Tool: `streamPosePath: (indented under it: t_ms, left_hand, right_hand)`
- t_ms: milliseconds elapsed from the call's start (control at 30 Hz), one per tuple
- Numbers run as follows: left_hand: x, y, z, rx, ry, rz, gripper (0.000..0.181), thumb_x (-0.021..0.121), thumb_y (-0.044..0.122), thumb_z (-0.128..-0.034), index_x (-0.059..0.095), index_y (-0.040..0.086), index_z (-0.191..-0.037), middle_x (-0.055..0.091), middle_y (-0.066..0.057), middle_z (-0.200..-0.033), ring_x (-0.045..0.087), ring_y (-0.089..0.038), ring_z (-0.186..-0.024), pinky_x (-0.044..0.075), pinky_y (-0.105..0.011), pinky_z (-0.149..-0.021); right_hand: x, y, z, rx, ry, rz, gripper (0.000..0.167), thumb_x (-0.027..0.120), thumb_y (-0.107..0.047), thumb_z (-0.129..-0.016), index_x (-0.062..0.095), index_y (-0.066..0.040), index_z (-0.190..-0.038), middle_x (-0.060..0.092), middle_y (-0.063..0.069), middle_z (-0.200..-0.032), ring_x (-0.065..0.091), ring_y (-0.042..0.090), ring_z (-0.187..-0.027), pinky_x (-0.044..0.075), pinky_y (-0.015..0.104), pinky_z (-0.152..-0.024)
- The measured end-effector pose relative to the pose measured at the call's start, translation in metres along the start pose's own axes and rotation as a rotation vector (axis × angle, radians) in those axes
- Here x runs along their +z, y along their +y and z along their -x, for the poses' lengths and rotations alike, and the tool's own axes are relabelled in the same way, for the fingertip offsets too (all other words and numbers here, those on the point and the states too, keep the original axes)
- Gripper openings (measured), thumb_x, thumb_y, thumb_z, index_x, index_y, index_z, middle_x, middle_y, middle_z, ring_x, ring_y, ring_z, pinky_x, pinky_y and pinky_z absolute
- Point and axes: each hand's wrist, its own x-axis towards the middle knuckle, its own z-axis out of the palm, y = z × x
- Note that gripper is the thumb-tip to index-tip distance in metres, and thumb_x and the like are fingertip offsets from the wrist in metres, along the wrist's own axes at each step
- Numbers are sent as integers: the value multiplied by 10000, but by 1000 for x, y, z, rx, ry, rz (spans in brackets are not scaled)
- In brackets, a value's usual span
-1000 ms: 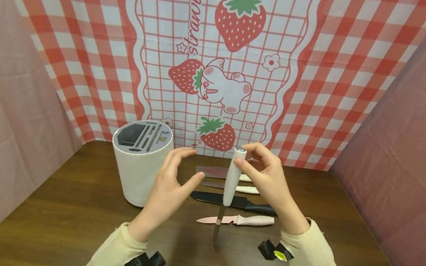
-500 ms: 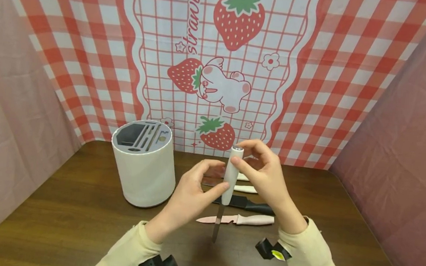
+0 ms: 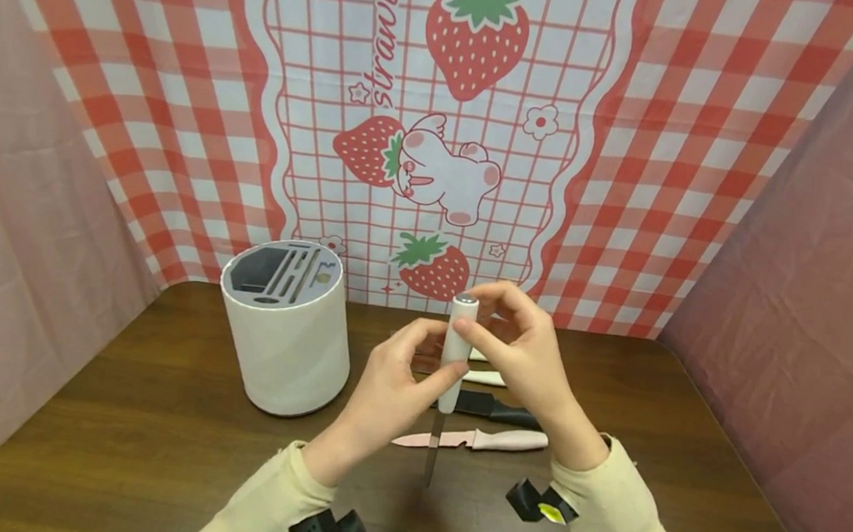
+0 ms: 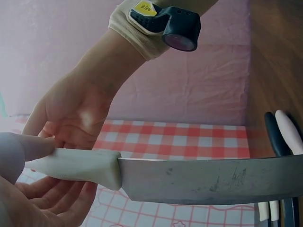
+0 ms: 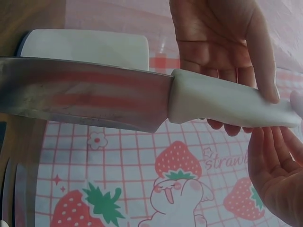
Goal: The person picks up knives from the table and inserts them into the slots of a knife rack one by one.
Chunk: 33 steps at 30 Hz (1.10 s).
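A knife with a white handle [image 3: 453, 360] and a broad steel blade [image 3: 434, 450] hangs point down above the table in the head view. The right hand [image 3: 528, 349] pinches the upper handle between thumb and fingers. Lower on the same handle, the left hand [image 3: 395, 380] has its thumb on one side and curved fingers on the other. In the left wrist view the blade [image 4: 213, 179] shows dark marks, and both hands are at the handle [image 4: 85, 168]. The right wrist view shows the handle [image 5: 222, 97] between the two hands.
Left of the hands stands a white knife block [image 3: 287, 355] with a grey slotted top. Behind the held knife lie a black knife [image 3: 512, 414], a pink-bladed knife [image 3: 510, 441] and white-handled knives [image 3: 485, 377]. A checked strawberry cloth [image 3: 669, 151] hangs behind the table [image 3: 122, 409].
The left hand has moved right from beside the knife onto its handle. The right hand and the held knife have shifted slightly left.
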Motion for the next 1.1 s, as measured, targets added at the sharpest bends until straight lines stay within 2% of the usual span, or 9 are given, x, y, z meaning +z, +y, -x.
streamPosePath:
  t_ms: [333,567,800,933,1000,1100]
  left_hand:
    - [-5,0,0,-3,-6,-12,280,684,176,-811,594,143,-1075,623,4,-923,592,-66,-818,527,-234,-718]
    - [-13,1,3,-29,-23,-26,289,665,184,-828,574,141,-1099,617,8,-942,589,-64,-805,523,-235,-711]
    - [-21,-2,4,-25,1,-40,266,647,164,-841,569,126,-1093,620,-4,-946,589,-70,-788,527,-252,-690]
    - [-23,-2,4,-11,8,-50,258,634,156,-851,570,114,-1097,622,-17,-969,588,-76,-814,530,-262,-691]
    - [-23,-3,4,3,10,-51,254,625,149,-857,568,98,-1099,620,-31,-986,590,-89,-838,532,-271,-696]
    - [-25,-3,2,20,21,-44,251,619,136,-860,566,70,-1097,620,-49,-991,595,-112,-858,533,-276,-701]
  right_hand:
    - [-1,4,2,-87,27,-114,158,575,-6,-863,576,68,-1003,610,9,-873,602,100,-748,543,257,-651]
    - [-12,14,10,-77,19,-58,99,557,15,-867,586,68,-946,592,7,-838,584,149,-706,534,259,-659]
    - [-22,26,20,-57,8,-6,66,567,10,-862,595,54,-903,582,64,-773,560,169,-678,508,233,-634]
    - [-27,31,25,-46,21,-11,65,566,47,-850,608,43,-900,604,6,-789,563,133,-687,507,216,-635]
    - [-31,35,28,-32,31,17,95,563,80,-836,617,38,-903,613,-21,-803,561,105,-694,490,187,-606]
    - [-36,44,34,-21,41,114,145,581,94,-818,636,-9,-903,618,-47,-803,551,59,-689,456,156,-572]
